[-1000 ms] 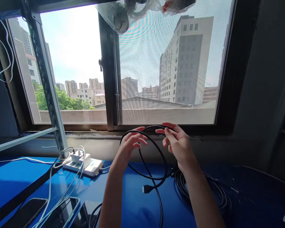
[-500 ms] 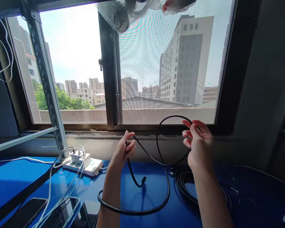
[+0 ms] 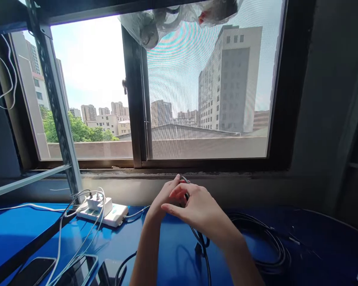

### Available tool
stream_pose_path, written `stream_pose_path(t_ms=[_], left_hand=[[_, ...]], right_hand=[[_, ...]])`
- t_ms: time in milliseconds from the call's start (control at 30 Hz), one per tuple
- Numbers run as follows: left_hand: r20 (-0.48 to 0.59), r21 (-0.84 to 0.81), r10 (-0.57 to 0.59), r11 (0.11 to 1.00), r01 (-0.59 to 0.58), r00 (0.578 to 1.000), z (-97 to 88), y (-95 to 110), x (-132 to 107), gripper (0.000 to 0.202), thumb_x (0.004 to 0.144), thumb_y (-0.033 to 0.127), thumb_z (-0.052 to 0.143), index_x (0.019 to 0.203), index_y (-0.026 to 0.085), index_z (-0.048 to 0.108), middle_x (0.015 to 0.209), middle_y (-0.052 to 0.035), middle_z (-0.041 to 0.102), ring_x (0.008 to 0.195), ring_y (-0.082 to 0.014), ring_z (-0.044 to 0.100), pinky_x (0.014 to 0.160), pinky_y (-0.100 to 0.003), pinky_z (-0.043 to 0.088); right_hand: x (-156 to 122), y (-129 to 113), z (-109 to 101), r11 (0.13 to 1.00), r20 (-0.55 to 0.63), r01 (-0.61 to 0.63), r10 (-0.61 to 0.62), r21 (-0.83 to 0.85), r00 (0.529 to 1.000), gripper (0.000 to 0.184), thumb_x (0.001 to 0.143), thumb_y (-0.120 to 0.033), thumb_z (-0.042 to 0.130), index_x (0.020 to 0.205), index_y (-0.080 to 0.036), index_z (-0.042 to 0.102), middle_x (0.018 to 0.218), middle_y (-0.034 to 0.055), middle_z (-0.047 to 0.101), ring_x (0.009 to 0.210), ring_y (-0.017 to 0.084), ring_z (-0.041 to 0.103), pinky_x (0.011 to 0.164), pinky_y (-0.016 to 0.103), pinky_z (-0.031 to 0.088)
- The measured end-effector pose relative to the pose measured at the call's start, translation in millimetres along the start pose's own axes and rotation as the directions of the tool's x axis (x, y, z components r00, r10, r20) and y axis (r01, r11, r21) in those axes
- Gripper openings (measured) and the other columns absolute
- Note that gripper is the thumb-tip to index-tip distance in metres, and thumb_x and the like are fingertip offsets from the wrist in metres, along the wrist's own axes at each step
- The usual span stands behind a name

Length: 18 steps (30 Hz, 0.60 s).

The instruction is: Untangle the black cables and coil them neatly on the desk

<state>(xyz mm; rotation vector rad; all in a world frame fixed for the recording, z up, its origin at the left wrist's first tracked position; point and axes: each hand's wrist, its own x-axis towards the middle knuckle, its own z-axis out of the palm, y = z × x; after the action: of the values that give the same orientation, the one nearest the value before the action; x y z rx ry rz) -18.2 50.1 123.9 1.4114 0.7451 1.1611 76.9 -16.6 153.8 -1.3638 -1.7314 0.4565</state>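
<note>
Both hands are together above the blue tabletop, in front of the window. My left hand [image 3: 166, 197] is closed around a black cable [image 3: 207, 262], a bit of which shows at its fingertips. My right hand [image 3: 201, 210] crosses in front of it, its thumb reaching left and its fingers bent over the cable; some of those fingers are hidden. Below the hands the cable hangs in folded strands, with a dark plug [image 3: 198, 249] among them. Another stretch of black cable curves behind my left forearm.
A coiled black cable [image 3: 282, 252] lies to the right on the blue table [image 3: 167, 262]. At the left are a white power strip [image 3: 117, 215] with chargers and white cords, and phones [image 3: 32, 272] near the front edge. A metal rack post [image 3: 58, 107] stands before the window.
My right hand has moved left to meet my left hand, bringing the cable's wide loop in. The cable now hangs bunched below them. The view has shifted slightly.
</note>
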Motion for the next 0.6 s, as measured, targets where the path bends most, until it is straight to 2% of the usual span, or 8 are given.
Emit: stream_pose_path(t_ms=[67, 133, 267, 333, 400, 467, 533, 600], left_hand=[[-0.022, -0.027, -0.060, 0.998, 0.059, 0.998, 3.0, -2.0, 6.0, 0.041, 0.071, 0.060, 0.064, 0.065, 0.019, 0.067, 0.057, -0.0017, 0.059, 0.059, -0.0144, 0.051, 0.057, -0.026, 0.037], [-0.061, -0.006, -0.092, 0.996, 0.092, 0.994, 5.8, -3.6, 11.7, 0.042, 0.070, 0.060, 0.065, 0.069, 0.017, 0.068, 0.056, -0.0005, 0.056, 0.057, -0.0131, 0.048, 0.056, -0.025, 0.035], [-0.118, 0.038, -0.067, 0.997, 0.072, 0.991, 8.9, -4.2, 15.8, 0.048, 0.066, 0.061, 0.065, 0.077, 0.015, 0.071, 0.064, -0.0009, 0.058, 0.067, -0.0134, 0.051, 0.060, -0.023, 0.038], [-0.113, 0.039, -0.022, 0.999, 0.026, 0.993, 8.8, -4.8, 15.5, 0.052, 0.062, 0.063, 0.067, 0.077, 0.014, 0.071, 0.067, -0.0019, 0.060, 0.070, -0.0141, 0.053, 0.063, -0.023, 0.040], [-0.083, 0.023, 0.018, 1.000, -0.016, 0.996, 7.6, -6.2, 15.3, 0.054, 0.059, 0.066, 0.067, 0.075, 0.014, 0.071, 0.063, -0.0011, 0.058, 0.064, -0.0132, 0.051, 0.062, -0.024, 0.040], [-0.051, -0.009, 0.042, 0.999, -0.042, 0.998, 5.3, -7.7, 15.1, 0.053, 0.061, 0.067, 0.065, 0.071, 0.016, 0.070, 0.060, -0.0011, 0.058, 0.060, -0.0136, 0.050, 0.061, -0.026, 0.040], [-0.022, -0.036, 0.050, 0.998, -0.051, 0.998, 2.0, -8.0, 14.3, 0.052, 0.071, 0.066, 0.057, 0.069, 0.017, 0.069, 0.061, -0.0038, 0.061, 0.060, -0.0160, 0.052, 0.062, -0.029, 0.042], [-0.002, -0.046, 0.043, 0.998, -0.043, 0.999, -1.5, -6.7, 13.0, 0.055, 0.082, 0.063, 0.043, 0.067, 0.017, 0.070, 0.067, -0.0072, 0.066, 0.065, -0.0189, 0.057, 0.066, -0.031, 0.043]], right_hand=[[3.2, -0.2, -1.4, 0.995, -0.053, -0.064, 0.061, -0.074, 0.997, 0.019, 0.053, -0.028, 0.082, 0.058, -0.021, 0.065, 0.070, 0.0030, 0.066, 0.066, 0.018, 0.055, 0.057, 0.027, 0.035], [5.5, 2.1, -4.6, 0.983, -0.096, -0.100, 0.086, -0.154, 0.992, 0.017, 0.055, -0.021, 0.080, 0.058, -0.022, 0.064, 0.072, 0.0031, 0.064, 0.062, 0.017, 0.054, 0.054, 0.026, 0.031], [8.5, 15.3, -13.2, 0.975, -0.191, -0.100, 0.061, -0.199, 0.980, 0.014, 0.061, -0.011, 0.072, 0.062, -0.023, 0.065, 0.076, 0.0029, 0.061, 0.055, 0.012, 0.051, 0.049, 0.023, 0.027], [9.5, 23.3, -16.4, 0.993, -0.126, -0.079, 0.067, -0.093, 0.990, 0.011, 0.065, -0.012, 0.067, 0.062, -0.022, 0.064, 0.071, 0.0019, 0.062, 0.056, 0.013, 0.053, 0.051, 0.023, 0.031], [10.0, 28.8, -17.4, 0.998, 0.000, -0.054, 0.054, 0.045, 0.999, 0.011, 0.069, -0.012, 0.060, 0.066, -0.023, 0.063, 0.066, 0.0002, 0.064, 0.057, 0.013, 0.054, 0.053, 0.023, 0.034], [10.4, 30.1, -16.2, 0.988, 0.069, -0.012, 0.001, 0.157, 0.998, 0.013, 0.071, -0.013, 0.053, 0.070, -0.023, 0.062, 0.063, -0.0016, 0.063, 0.056, 0.012, 0.053, 0.051, 0.022, 0.035], [11.6, 27.5, -13.9, 0.965, 0.021, 0.060, -0.068, 0.255, 0.998, 0.013, 0.072, -0.018, 0.050, 0.071, -0.022, 0.062, 0.061, -0.0026, 0.060, 0.055, 0.011, 0.052, 0.049, 0.021, 0.036], [14.3, 23.0, -12.7, 0.912, -0.105, 0.149, -0.117, 0.383, 0.988, 0.014, 0.073, -0.027, 0.049, 0.073, -0.021, 0.062, 0.059, -0.0028, 0.058, 0.053, 0.010, 0.052, 0.050, 0.021, 0.039]])
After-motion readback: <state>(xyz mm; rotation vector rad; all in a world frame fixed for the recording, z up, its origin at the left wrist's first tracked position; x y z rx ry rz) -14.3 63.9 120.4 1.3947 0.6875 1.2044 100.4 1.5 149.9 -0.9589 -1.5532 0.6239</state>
